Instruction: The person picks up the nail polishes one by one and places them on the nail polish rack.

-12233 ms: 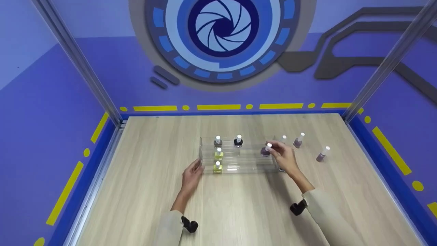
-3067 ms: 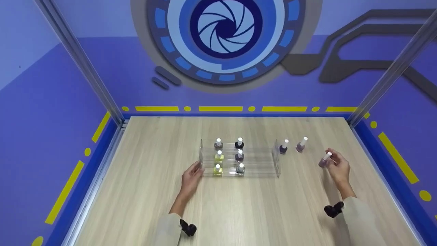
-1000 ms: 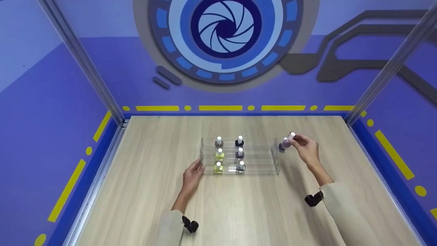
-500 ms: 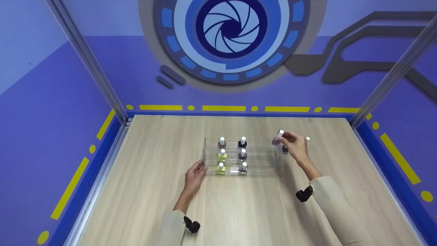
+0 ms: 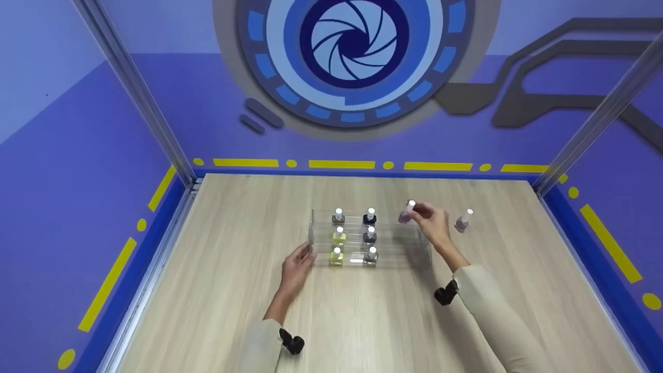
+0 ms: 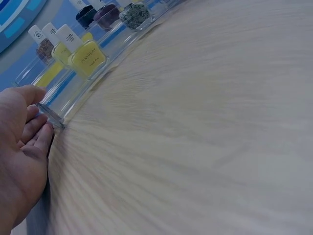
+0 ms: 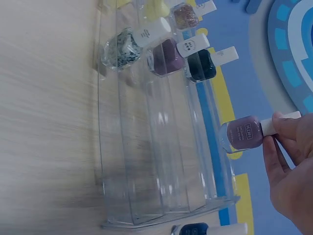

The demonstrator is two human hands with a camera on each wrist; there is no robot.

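Note:
A clear tiered display rack (image 5: 386,248) stands on the table with two columns of nail polish bottles, among them a yellow bottle (image 6: 88,58), a speckled bottle (image 7: 121,49) and a dark green bottle (image 7: 200,65). My left hand (image 5: 297,269) holds the rack's left end panel between thumb and fingers. With thumb and fingertips my right hand (image 5: 435,225) pinches the white cap of a mauve nail polish bottle (image 7: 243,133). That bottle is tilted, raised over the top tier on the right part of the rack. The right hand hides part of the rack's right end in the head view.
Another mauve bottle (image 5: 462,223) stands on the table to the right of the rack. A dark blue bottle (image 7: 193,229) is just outside the rack's right end, hidden behind the hand in the head view. Walls enclose the table's back and sides.
My right hand has picked up the rightmost mauve bottle and carried it left, over the rack. Earlier, a dark purple and a grey speckled bottle joined the second column. The left hand stays put.

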